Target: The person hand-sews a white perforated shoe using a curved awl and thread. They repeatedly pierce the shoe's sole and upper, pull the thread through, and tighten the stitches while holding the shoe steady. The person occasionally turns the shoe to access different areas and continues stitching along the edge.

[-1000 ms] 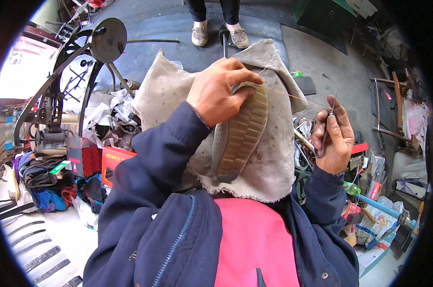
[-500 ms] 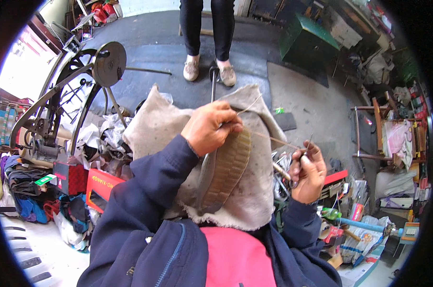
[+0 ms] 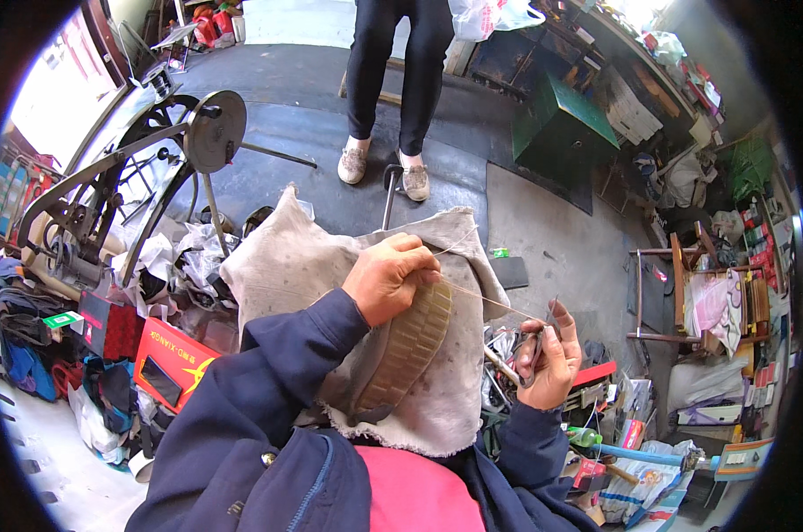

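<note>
A shoe (image 3: pixel 410 341) lies across my lap with its ribbed brown sole facing up and to the right. My left hand (image 3: pixel 391 277) is closed over its far end, the fingertips pinched together there. From that end a thin pale thread (image 3: pixel 481 297) stretches taut to my right hand (image 3: pixel 550 359), whose fingers are curled around it. A small dark metal tool (image 3: pixel 536 348) also shows between those fingers, its kind unclear. Beneath the shoe is a stained beige cloth (image 3: pixel 282 257) spread over my knees. The upper of the shoe is mostly hidden.
A hand-cranked black machine with a round wheel (image 3: pixel 215 131) stands at the left. Below it lie a red box (image 3: pixel 171 355) and piled bags. Another person's legs (image 3: pixel 392 80) stand ahead. A green box (image 3: pixel 565 124) and wooden stools (image 3: pixel 685 284) are at the right.
My view has shifted, so most things sit lower in it and a white plastic bag shows beside the standing person. Both hands keep their hold, the thread still taut between them.
</note>
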`<state>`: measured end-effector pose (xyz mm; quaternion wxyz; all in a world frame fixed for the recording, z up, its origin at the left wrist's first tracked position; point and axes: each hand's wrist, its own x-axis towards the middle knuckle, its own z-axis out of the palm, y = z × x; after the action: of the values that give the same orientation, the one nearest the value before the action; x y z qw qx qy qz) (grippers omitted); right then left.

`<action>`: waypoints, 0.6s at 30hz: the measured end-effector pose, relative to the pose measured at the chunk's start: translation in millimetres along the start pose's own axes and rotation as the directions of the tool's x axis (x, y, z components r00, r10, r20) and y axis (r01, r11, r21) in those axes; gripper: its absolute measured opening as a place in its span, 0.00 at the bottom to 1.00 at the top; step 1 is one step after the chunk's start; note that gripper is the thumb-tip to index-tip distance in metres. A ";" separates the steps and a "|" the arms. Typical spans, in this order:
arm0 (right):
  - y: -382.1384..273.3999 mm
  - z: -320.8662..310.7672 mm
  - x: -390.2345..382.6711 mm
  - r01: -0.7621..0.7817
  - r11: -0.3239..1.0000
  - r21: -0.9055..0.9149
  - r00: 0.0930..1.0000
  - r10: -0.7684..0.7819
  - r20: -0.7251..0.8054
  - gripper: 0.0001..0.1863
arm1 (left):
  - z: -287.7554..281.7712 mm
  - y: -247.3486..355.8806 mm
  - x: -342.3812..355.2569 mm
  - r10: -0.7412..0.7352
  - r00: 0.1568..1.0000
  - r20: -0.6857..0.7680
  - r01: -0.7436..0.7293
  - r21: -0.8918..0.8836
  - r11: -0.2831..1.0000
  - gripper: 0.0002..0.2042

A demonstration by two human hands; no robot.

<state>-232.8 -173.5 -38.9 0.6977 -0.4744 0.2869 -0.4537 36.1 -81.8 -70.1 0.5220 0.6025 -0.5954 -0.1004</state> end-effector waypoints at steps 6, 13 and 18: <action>-9.2 -9.3 5.6 -0.204 0.907 -0.369 0.958 0.263 0.115 0.13 | 7.6 0.8 -8.7 -0.267 0.959 -0.094 0.238 -0.244 0.940 0.03; -12.8 26.1 -6.0 -0.085 0.737 -0.671 0.874 0.378 0.305 0.14 | 15.0 -2.7 -22.3 -0.478 0.876 -0.059 0.365 -0.565 0.740 0.05; -3.8 61.5 6.4 0.106 0.774 -0.624 0.872 0.229 0.433 0.13 | 15.9 5.8 -23.4 -0.463 0.881 -0.102 0.345 -0.532 0.773 0.05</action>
<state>-180.4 -155.2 -11.4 0.5622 -0.7680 0.2533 -0.1733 14.4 -69.1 -84.3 0.6897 0.5684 -0.3409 -0.2916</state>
